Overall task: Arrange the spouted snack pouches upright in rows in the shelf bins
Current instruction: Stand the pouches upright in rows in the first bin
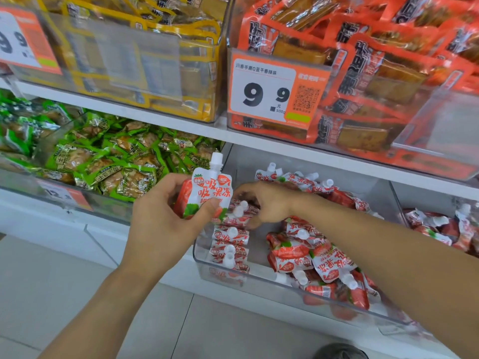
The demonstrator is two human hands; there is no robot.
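Note:
My left hand (166,213) grips a red-and-white spouted pouch (210,187) upright just left of the clear bin (259,277), thumb across its front. My right hand (261,203) reaches into the bin, fingers curled on the back end of a row of upright pouches (230,239) standing along the bin's left wall. What those fingers hold is hidden. A loose heap of pouches (318,257) lies in the bin's right half, and more pouches (293,178) lie at the back.
A second clear bin with the same pouches (440,229) stands to the right. Green snack packs (108,156) fill the bin to the left. Above the white shelf (259,138) sit yellow packs (155,60), orange packs (375,73) and a price tag (274,92).

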